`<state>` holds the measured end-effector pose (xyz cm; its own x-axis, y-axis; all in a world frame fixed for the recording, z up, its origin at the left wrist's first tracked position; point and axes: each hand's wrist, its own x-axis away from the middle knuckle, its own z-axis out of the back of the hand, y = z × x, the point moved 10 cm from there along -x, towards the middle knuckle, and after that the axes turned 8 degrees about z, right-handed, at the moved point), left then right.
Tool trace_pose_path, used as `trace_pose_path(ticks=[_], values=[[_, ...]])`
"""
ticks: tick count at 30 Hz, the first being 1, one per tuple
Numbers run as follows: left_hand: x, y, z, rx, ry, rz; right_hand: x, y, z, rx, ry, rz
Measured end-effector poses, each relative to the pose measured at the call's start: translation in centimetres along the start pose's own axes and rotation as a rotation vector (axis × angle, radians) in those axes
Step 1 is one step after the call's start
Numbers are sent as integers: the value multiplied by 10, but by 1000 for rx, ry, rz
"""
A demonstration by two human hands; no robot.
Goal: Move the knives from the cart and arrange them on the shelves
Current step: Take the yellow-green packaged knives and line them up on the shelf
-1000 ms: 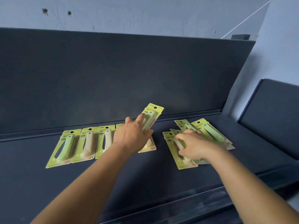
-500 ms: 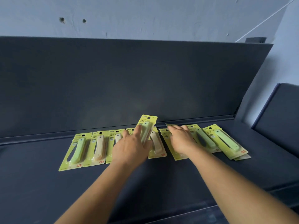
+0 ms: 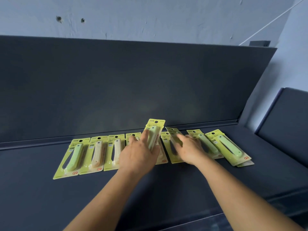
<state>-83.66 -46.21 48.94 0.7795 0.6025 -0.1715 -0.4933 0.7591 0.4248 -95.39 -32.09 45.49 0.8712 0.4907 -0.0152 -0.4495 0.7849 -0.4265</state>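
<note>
Several fruit knives in yellow-green blister cards lie in a row on the dark shelf (image 3: 41,194). My left hand (image 3: 139,155) holds a green-handled knife pack (image 3: 154,133) tilted up above the row's middle. My right hand (image 3: 190,151) lifts the top edge of another pack (image 3: 174,135), with its fingers under and around the card. At the left lie a green knife pack (image 3: 73,158) and two cream ones (image 3: 96,155) (image 3: 115,152). At the right lie two green packs (image 3: 207,144) (image 3: 229,148), the last over another card.
The shelf's dark back panel (image 3: 133,84) rises just behind the row. A second dark shelf unit (image 3: 286,124) stands at the right, and the shelf's front lip (image 3: 191,220) runs below my arms. A grey wall (image 3: 150,17) is above.
My right hand went from pressing flat on a pack to lifting a card's top edge. The left hand still holds its green pack above the row. The camera shifted slightly.
</note>
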Motion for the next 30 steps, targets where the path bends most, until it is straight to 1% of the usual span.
trace_pose_path(ticks=[3, 6, 8, 12, 15, 17, 19, 24, 30], values=[[2, 7, -2, 14, -2, -9, 2, -8, 4, 26, 16, 11], [3, 11, -1, 19, 7, -16, 4, 1, 14, 14, 95, -40], [4, 13, 0, 25, 9, -20, 5, 12, 20, 84, 126, -64], [4, 18, -2, 22, -6, -19, 4, 28, 16, 286, 54, -30], [4, 25, -7, 16, -23, -22, 1, 33, 15, 241, 43, 15], [4, 30, -9, 19, -29, -27, 2, 39, 26, 220, 85, 31], [4, 35, -10, 17, -22, -39, 4, 53, 38, 251, 114, 24], [8, 58, -20, 8, -50, -73, 7, 79, 34, 273, -41, 18], [7, 67, -30, -9, -73, -56, 0, 88, 41, 269, -36, 10]])
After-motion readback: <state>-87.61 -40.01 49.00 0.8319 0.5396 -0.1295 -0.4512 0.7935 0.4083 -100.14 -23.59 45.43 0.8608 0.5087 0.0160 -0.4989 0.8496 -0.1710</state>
